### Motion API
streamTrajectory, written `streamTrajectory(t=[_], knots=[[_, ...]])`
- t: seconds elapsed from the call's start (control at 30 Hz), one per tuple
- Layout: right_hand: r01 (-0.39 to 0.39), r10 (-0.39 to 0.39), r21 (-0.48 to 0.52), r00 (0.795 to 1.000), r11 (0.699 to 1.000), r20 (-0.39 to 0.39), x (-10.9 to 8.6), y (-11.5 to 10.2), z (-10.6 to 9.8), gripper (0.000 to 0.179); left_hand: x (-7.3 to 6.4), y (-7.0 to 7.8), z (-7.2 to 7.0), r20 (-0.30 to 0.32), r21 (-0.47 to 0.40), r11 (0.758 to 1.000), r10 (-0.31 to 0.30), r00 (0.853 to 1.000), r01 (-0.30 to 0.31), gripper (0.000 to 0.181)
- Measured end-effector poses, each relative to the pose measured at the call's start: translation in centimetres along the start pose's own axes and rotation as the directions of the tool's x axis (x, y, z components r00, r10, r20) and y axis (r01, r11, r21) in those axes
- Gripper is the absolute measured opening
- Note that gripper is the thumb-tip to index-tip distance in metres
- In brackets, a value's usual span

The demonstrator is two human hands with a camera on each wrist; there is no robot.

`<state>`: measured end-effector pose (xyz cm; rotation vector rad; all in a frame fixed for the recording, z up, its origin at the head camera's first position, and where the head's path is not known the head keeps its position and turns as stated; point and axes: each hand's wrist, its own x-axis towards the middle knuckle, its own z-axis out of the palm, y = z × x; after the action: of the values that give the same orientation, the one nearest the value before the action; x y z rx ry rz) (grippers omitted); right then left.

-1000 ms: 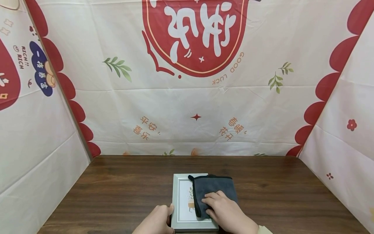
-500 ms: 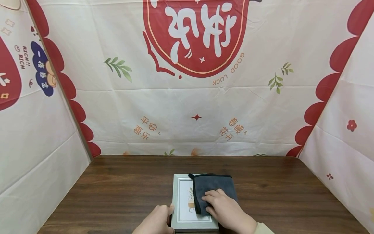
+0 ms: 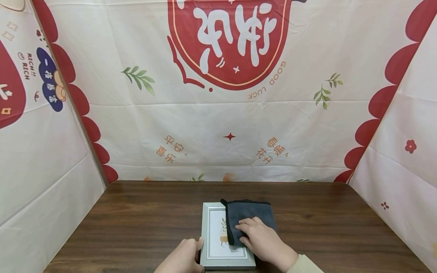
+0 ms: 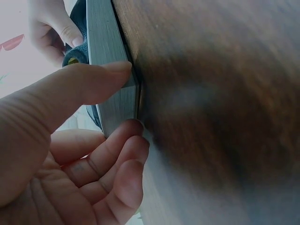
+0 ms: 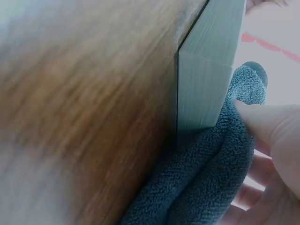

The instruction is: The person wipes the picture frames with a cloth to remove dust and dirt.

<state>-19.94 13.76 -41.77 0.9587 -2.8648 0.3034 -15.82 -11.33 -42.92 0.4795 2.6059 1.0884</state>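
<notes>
A picture frame [image 3: 223, 262] with a pale grey-green border lies flat on the brown wooden table, showing a print of a potted plant. At its near left corner, my left hand [image 3: 182, 256] grips the edge; the left wrist view has the thumb [image 4: 105, 79] on the frame's side and the other fingers curled by the corner. A dark grey cloth [image 3: 250, 210] with black edging covers the frame's right part and hangs over that side. My right hand [image 3: 261, 239] holds the cloth against the frame, its thumb [image 5: 255, 119] pressing into the fabric.
The wooden table [image 3: 146, 216] extends around the frame on both sides and behind. A white printed fabric backdrop [image 3: 205, 121] rises at the table's far edge, with similar fabric walls at left and right.
My right hand and the cloth have slid a little away from me over the frame, baring more of the print's lower edge. The left hand and frame stay in place.
</notes>
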Motion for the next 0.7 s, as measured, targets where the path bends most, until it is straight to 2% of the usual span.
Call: streamTrajectory(t=[0.3, 0.47, 0.7], knots=[[-0.002, 0.002, -0.014, 1.000, 1.000, 0.000, 0.42, 0.45, 0.23, 0.032, 0.18, -0.05, -0.02, 0.013, -0.006, 1.000, -0.026, 1.000, 0.026, 0.064], [0.003, -0.003, -0.014, 1.000, 1.000, -0.001, 0.63, 0.47, 0.30, 0.032, 0.09, -0.10, 0.06, -0.006, 0.016, 1.000, 0.001, 1.000, -0.001, 0.064], [0.003, -0.003, -0.035, 1.000, 0.999, -0.012, 0.97, 0.67, 0.41, 0.033, -0.01, -0.08, 0.05, -0.012, 0.024, 0.999, 0.022, 1.000, -0.021, 0.052]])
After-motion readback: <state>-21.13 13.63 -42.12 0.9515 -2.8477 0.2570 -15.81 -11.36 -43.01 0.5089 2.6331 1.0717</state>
